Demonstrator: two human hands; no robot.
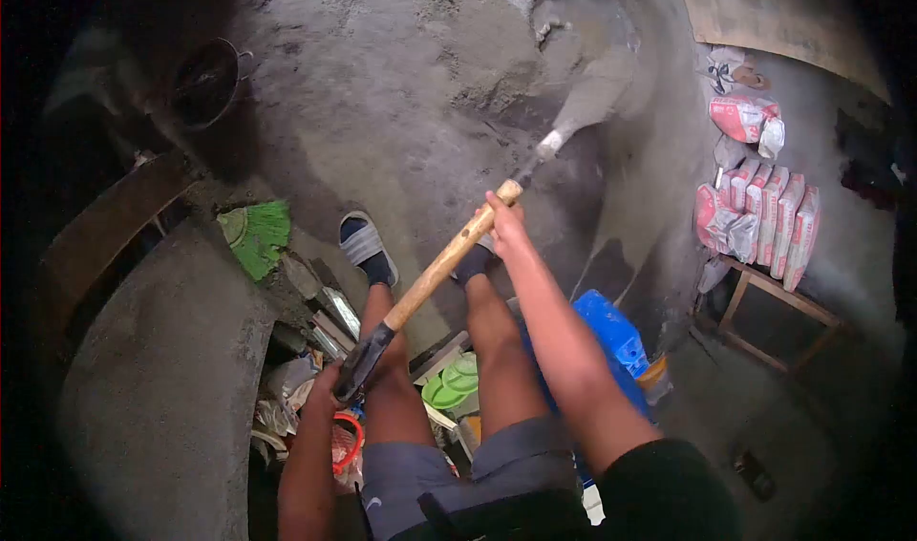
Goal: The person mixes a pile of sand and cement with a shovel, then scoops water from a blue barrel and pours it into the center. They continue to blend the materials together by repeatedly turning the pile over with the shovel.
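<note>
Wooden along the shaft (444,266) of a shovel (468,241), slants from 7 to 1 o'clock, gripped at the black end (365,358) by the left hand (326,388) and higher up by the right hand (506,226), nearer the grey blade (597,87) at the wet mix (604,18).

Wooden-handled shovel (449,259); held slantwise

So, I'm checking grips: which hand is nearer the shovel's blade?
The right hand, on the wooden shaft near the blade; the left hand holds the black handle.
</note>
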